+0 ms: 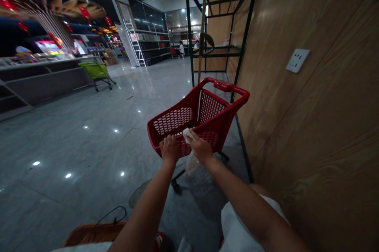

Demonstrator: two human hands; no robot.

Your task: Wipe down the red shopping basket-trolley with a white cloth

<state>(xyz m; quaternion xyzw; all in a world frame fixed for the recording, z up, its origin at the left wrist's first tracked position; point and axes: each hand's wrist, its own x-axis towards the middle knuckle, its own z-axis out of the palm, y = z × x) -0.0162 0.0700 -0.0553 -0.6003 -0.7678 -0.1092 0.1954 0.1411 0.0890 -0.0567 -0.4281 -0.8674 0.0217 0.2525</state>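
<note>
The person's left hand [170,149] rests on the near rim of a red plastic shopping cart [174,121], its fingers [167,140] curled closed over the rim. The right hand [201,148] is just beside it at the same rim, with its fingers [195,141] bent inward and pinching a white crumpled wad [188,135]. The view is too dim and soft to settle whether the wad is tissue or thin plastic. A translucent plastic bag [191,164] hangs directly below the wad, against the outside of the cart's near wall.

The cart stands on a polished grey tile floor [77,137], its mesh basket showing nothing inside, and its far end carries a red handle [227,86]. A wood-grain wall panel [296,133] runs along the cart's right side, with a white wall socket [297,61] set in it ahead of the cart. Beyond the cart's far end stands a dark green metal shelf frame [225,19].

Well ahead and left of the cart is a green shopping cart [96,72], parked beside a long shop counter [44,66]. Further off in the same direction, an aluminium stepladder [136,44] leans by a pillar. Behind the cart, at the lower edge of the view, lies the rim of a brown woven basket [94,234].
</note>
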